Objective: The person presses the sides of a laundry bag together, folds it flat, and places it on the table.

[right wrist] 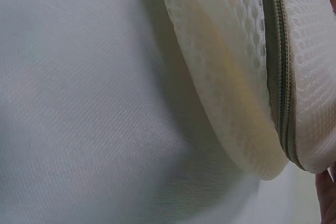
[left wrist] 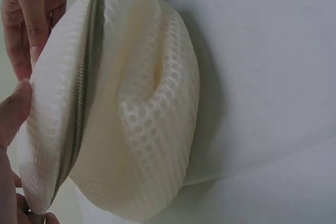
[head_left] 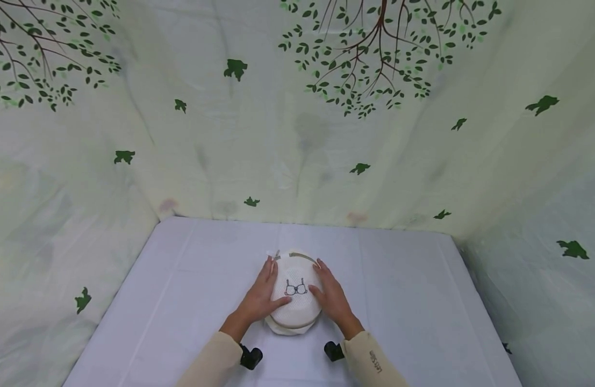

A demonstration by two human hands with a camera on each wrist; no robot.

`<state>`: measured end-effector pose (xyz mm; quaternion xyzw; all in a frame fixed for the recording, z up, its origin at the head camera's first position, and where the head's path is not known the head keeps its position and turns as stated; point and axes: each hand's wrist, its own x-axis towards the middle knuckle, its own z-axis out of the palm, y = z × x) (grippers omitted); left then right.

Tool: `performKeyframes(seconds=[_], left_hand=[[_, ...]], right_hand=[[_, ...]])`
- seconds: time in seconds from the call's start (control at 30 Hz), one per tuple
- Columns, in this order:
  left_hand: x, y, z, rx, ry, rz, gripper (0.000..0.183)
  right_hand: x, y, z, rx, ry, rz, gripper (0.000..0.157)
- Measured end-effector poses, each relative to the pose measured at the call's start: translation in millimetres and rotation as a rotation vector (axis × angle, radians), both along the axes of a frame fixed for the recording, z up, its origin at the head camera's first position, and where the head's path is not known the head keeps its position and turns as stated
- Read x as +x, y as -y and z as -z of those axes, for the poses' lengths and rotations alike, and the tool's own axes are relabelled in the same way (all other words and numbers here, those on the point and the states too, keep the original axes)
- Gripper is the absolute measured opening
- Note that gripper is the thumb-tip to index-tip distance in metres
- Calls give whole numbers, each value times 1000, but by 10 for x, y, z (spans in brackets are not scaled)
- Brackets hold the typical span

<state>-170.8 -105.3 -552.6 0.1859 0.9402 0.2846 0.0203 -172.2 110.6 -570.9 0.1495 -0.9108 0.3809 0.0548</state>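
Observation:
A round cream mesh laundry bag (head_left: 297,312) with a bra drawing on its top sits between both hands in the head view. Its left side is held by my left hand (head_left: 259,298), thumb lying on top and fingers along the edge. On the opposite side my right hand (head_left: 334,294) grips the rim, its thumb also over the top. A grey-green zipper (left wrist: 81,93) runs around the side in the left wrist view, where the lower mesh folds inward. From the right wrist, the bag (right wrist: 220,77) appears at the right, with only bits of the hands visible.
The bag rests on a table with a white cloth (head_left: 181,301). Behind and at both sides hang pale curtains (head_left: 278,150) printed with branches and green leaves. Black wrist devices (head_left: 251,357) sit by the beige sleeves.

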Motion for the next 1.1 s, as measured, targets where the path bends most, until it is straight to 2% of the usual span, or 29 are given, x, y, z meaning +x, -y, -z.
performKeyframes(seconds=[0.17, 0.47, 0.7, 0.87, 1.1], left_hand=[[0, 34, 26, -125, -15, 39, 105], [-14, 66, 35, -192, -89, 137, 99], [-17, 73, 46, -258, -152, 191, 94], [-11, 78, 39, -295, -182, 230, 89], [18, 77, 77, -263, -111, 241, 82]], right_hand=[[15, 18, 32, 97, -32, -46, 55], [113, 64, 30, 177, 51, -70, 54], [126, 49, 82, 190, 109, -138, 75], [131, 51, 83, 219, 140, -154, 88], [131, 78, 108, 267, 146, -159, 93]])
